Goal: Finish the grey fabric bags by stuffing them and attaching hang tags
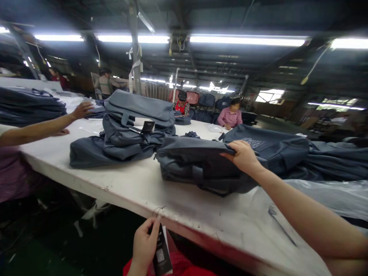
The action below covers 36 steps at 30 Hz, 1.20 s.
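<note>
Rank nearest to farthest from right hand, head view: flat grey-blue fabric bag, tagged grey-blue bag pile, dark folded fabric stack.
1. Flat grey-blue fabric bag: in right hand.
2. Tagged grey-blue bag pile: mid-table.
3. Dark folded fabric stack: far left.

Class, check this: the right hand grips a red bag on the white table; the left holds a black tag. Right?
No: the head view shows the bag grey-blue, not red. The right hand grips it on the white table; the left hand holds a black tag.
</note>
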Tool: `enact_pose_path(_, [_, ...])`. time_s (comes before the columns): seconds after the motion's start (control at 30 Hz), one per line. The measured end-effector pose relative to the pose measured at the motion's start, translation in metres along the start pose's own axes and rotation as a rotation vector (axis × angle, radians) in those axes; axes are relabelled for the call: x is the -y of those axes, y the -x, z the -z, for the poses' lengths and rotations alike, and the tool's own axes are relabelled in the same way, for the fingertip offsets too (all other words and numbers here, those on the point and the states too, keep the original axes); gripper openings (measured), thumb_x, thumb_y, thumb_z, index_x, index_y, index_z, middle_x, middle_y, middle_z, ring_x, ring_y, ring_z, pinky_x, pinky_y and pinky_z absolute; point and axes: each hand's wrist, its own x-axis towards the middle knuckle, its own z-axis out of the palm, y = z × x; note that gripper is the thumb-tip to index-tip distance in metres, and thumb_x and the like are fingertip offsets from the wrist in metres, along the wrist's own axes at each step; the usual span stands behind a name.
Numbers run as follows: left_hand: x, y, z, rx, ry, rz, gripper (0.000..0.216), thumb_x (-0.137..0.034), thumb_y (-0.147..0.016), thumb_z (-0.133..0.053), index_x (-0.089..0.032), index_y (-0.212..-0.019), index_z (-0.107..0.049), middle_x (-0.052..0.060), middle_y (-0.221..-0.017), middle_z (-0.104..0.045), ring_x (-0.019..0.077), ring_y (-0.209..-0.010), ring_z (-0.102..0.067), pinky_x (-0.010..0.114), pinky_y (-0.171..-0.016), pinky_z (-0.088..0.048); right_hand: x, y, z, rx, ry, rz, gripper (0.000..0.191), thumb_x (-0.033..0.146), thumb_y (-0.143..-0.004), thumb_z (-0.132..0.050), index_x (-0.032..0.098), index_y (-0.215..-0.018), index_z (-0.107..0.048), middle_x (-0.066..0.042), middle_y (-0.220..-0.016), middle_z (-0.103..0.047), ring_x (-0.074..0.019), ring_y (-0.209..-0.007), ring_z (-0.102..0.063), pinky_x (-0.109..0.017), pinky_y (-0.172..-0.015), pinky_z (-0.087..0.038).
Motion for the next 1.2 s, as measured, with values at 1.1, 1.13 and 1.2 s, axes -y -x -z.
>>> enact_pose_path(1.1, [-0.214,-0.072,-0.08,0.343,-0.412,-0.475,0.039,-0.043,-0.092,-0.04,-0.022,-0.116,-0.063,0.003,-0.106,-0.073,0.0222,-0.104,-0.065,0.038,-0.098,-0.047,0.159,0.172,-0.001,0.239,-1.706,-0.987,0.059,0.062,-0.08,-0.059,0.014,-0.113,-0.048,0.002,-0.073,-0.059,-0.003,-0.035,-0.04,-0.014,-0.032,-0.028])
enact_pose_path(1.13, [-0.217,-0.074,-0.08,0.366,-0.446,-0.475,0.04,-0.041,-0.091,-0.04,-0.021,-0.118,-0.062,0.004,-0.108,-0.073,0.0227,-0.105,-0.065,0.039,-0.098,-0.047,0.156,0.172,0.0,0.178,-1.703,-0.992,0.059,0.063,-0.08,-0.059,0.015,-0.111,-0.048,0.003,-0.072,-0.057,-0.0021,-0.033,-0.037,-0.014,-0.03,-0.024])
enact_pose_path(1.2, [-0.219,-0.078,-0.08,0.391,-0.51,-0.485,0.041,-0.035,-0.089,-0.044,-0.018,-0.123,-0.059,0.006,-0.113,-0.071,0.024,-0.107,-0.064,0.039,-0.099,-0.046,0.149,0.168,0.004,0.036,-1.672,-0.989,0.057,0.062,-0.082,-0.058,0.016,-0.115,-0.048,0.002,-0.075,-0.058,-0.0018,-0.032,-0.036,-0.014,-0.028,-0.02])
